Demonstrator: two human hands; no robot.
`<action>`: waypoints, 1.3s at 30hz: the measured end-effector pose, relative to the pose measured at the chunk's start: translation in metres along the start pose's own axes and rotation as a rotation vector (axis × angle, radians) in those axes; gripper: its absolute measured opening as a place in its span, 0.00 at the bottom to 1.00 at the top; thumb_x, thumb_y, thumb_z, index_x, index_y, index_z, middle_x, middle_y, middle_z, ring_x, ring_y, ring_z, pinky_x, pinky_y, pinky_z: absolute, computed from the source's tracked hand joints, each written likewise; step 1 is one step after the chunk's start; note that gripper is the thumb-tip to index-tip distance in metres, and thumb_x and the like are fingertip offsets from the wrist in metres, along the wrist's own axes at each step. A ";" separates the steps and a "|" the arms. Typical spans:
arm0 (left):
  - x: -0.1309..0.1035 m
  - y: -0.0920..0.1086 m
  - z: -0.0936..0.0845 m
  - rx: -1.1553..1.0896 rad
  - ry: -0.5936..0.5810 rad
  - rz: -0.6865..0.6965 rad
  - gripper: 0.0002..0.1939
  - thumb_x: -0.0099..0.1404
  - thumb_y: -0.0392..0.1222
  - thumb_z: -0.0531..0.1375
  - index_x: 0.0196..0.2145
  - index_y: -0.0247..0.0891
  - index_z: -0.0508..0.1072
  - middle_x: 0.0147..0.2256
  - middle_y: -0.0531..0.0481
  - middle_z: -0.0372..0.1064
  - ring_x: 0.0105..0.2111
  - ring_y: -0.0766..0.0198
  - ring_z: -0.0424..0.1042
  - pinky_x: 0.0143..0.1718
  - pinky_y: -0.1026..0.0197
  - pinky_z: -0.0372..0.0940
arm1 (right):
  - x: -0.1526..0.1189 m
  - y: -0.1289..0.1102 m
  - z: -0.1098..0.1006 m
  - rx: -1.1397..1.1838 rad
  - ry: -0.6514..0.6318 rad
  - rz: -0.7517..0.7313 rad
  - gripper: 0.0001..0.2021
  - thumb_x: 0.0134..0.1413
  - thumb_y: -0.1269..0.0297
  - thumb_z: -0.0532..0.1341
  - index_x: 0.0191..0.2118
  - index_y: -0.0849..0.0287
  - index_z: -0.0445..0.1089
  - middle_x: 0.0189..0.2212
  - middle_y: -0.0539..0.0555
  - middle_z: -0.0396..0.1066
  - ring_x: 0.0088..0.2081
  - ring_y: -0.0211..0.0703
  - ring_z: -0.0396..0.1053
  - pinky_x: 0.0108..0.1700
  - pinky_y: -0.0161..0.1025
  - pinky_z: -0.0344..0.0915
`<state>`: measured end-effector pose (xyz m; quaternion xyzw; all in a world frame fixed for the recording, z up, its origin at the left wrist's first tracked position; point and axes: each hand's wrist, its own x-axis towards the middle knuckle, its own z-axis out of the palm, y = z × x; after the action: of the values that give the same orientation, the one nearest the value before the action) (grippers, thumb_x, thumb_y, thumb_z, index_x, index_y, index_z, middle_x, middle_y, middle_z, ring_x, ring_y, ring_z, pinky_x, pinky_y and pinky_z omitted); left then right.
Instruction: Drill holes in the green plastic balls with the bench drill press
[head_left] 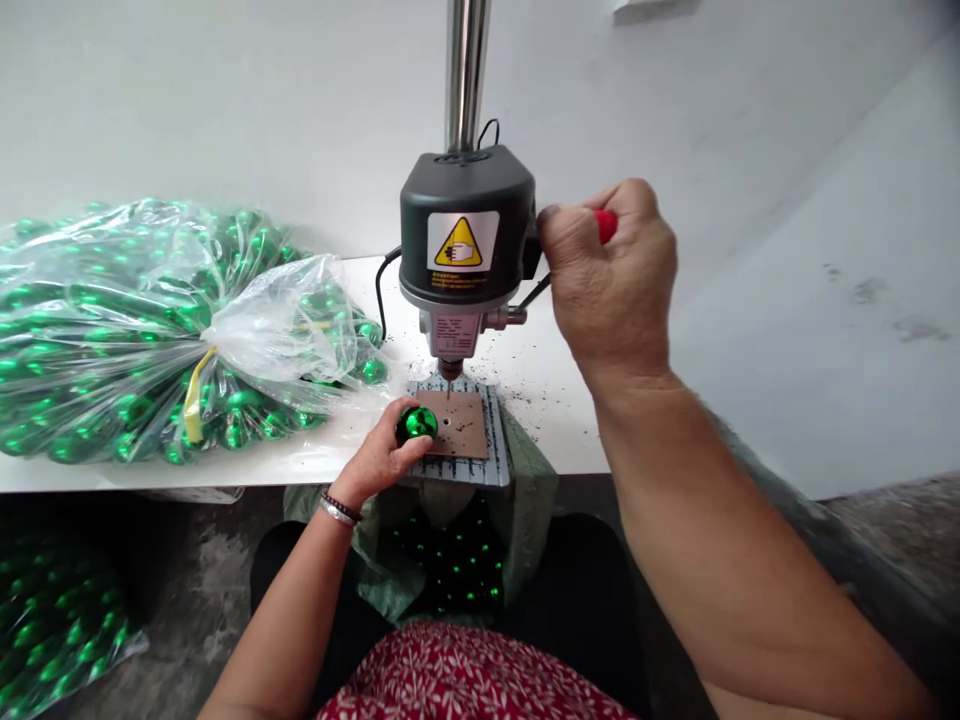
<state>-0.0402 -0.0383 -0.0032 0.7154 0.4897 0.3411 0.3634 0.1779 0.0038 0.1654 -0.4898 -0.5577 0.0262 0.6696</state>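
A shiny green bauble [421, 423] sits between the thumb and fingers of my left hand [384, 452], over the left part of a brown board [469, 442]. The board has a small hole and lies on the grey base [496, 470] of a drill press [465, 225]. The thin drill bit [449, 388] points down above the board, just behind and to the right of the bauble, apart from it. My right hand [611, 270] is wrapped round the red-knobbed feed lever [606, 226] at the machine's right side.
A large tied clear bag of green baubles [150, 340] lies on the white table [559, 420] at left. Dark shavings are scattered around the base. Below the table edge, a green sack [379, 540] holds several baubles. Another bag of baubles [60, 620] is on the floor, lower left.
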 end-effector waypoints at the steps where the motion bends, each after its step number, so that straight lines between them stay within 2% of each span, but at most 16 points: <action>1: -0.001 0.000 0.000 0.016 -0.011 0.044 0.25 0.61 0.44 0.60 0.55 0.36 0.65 0.53 0.41 0.68 0.55 0.53 0.68 0.61 0.49 0.61 | 0.000 0.001 0.000 -0.002 0.003 0.004 0.19 0.55 0.50 0.59 0.27 0.62 0.56 0.21 0.41 0.52 0.25 0.21 0.48 0.32 0.26 0.50; 3: -0.004 0.001 0.001 0.048 0.018 0.122 0.23 0.59 0.42 0.61 0.53 0.37 0.67 0.53 0.41 0.67 0.57 0.52 0.66 0.63 0.48 0.59 | 0.000 0.000 0.000 -0.014 -0.002 0.021 0.19 0.55 0.50 0.59 0.28 0.62 0.56 0.21 0.41 0.53 0.25 0.21 0.48 0.32 0.27 0.51; 5: -0.008 0.003 0.004 0.065 0.105 0.155 0.23 0.58 0.41 0.62 0.52 0.38 0.68 0.55 0.40 0.64 0.59 0.51 0.64 0.63 0.48 0.58 | 0.000 -0.003 -0.001 -0.018 -0.013 0.035 0.19 0.55 0.51 0.59 0.28 0.62 0.56 0.21 0.41 0.53 0.25 0.21 0.49 0.33 0.27 0.51; 8: -0.012 0.006 0.011 0.023 0.163 0.109 0.24 0.59 0.43 0.62 0.53 0.39 0.69 0.56 0.40 0.62 0.57 0.52 0.66 0.60 0.50 0.62 | 0.000 -0.007 -0.002 -0.020 -0.025 0.060 0.19 0.55 0.50 0.59 0.27 0.61 0.55 0.21 0.40 0.52 0.25 0.22 0.48 0.34 0.27 0.52; 11: -0.006 0.011 0.019 -0.088 0.102 -0.084 0.26 0.62 0.46 0.59 0.57 0.37 0.67 0.49 0.43 0.69 0.39 0.60 0.73 0.46 0.55 0.70 | 0.000 -0.008 -0.002 -0.031 -0.022 0.067 0.18 0.55 0.52 0.59 0.27 0.61 0.55 0.21 0.40 0.51 0.24 0.22 0.48 0.34 0.28 0.52; 13: 0.003 0.015 0.021 -0.124 0.081 -0.204 0.26 0.65 0.47 0.56 0.58 0.36 0.66 0.43 0.46 0.71 0.27 0.67 0.70 0.36 0.59 0.70 | 0.001 -0.008 -0.002 -0.036 -0.029 0.058 0.17 0.56 0.55 0.59 0.27 0.61 0.54 0.21 0.40 0.51 0.25 0.22 0.48 0.34 0.28 0.52; 15: 0.013 0.020 0.021 -0.105 0.064 -0.250 0.25 0.66 0.47 0.55 0.58 0.36 0.67 0.40 0.48 0.71 0.23 0.69 0.67 0.31 0.62 0.68 | 0.001 -0.008 -0.002 -0.035 -0.045 0.052 0.15 0.57 0.58 0.59 0.27 0.61 0.54 0.20 0.40 0.51 0.25 0.22 0.49 0.35 0.29 0.52; 19: 0.026 0.024 0.018 -0.075 0.001 -0.280 0.24 0.67 0.46 0.55 0.58 0.37 0.69 0.39 0.48 0.72 0.24 0.69 0.67 0.27 0.65 0.66 | 0.001 -0.014 -0.003 -0.019 -0.066 0.115 0.15 0.57 0.61 0.60 0.27 0.60 0.53 0.20 0.40 0.51 0.25 0.23 0.49 0.35 0.30 0.52; 24: 0.026 0.018 0.014 -0.095 -0.069 -0.243 0.28 0.62 0.43 0.61 0.60 0.41 0.68 0.41 0.50 0.73 0.27 0.68 0.71 0.32 0.64 0.69 | 0.002 -0.022 -0.005 -0.054 -0.095 0.194 0.17 0.58 0.61 0.60 0.26 0.58 0.51 0.20 0.41 0.50 0.25 0.26 0.47 0.35 0.31 0.51; 30: 0.031 0.020 0.012 -0.141 -0.040 -0.391 0.32 0.64 0.42 0.60 0.65 0.38 0.61 0.34 0.51 0.71 0.26 0.69 0.72 0.27 0.67 0.67 | 0.003 -0.023 -0.005 -0.069 -0.103 0.194 0.17 0.58 0.63 0.60 0.26 0.58 0.50 0.20 0.42 0.50 0.26 0.28 0.47 0.35 0.32 0.51; 34: 0.038 0.020 0.012 -0.159 -0.037 -0.394 0.31 0.65 0.42 0.60 0.64 0.37 0.61 0.29 0.53 0.69 0.25 0.69 0.71 0.24 0.69 0.65 | 0.004 -0.023 -0.005 -0.087 -0.103 0.183 0.17 0.59 0.63 0.59 0.25 0.58 0.50 0.20 0.42 0.48 0.26 0.28 0.46 0.36 0.32 0.50; 39: 0.040 0.015 0.014 -0.191 -0.038 -0.394 0.30 0.64 0.43 0.62 0.63 0.40 0.63 0.27 0.55 0.68 0.24 0.68 0.70 0.24 0.68 0.67 | 0.004 -0.021 -0.005 -0.094 -0.102 0.171 0.17 0.58 0.62 0.60 0.25 0.58 0.50 0.20 0.42 0.48 0.26 0.29 0.46 0.36 0.32 0.51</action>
<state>-0.0096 -0.0069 0.0080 0.5744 0.5786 0.2949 0.4983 0.1728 -0.0077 0.1835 -0.5647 -0.5478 0.0820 0.6118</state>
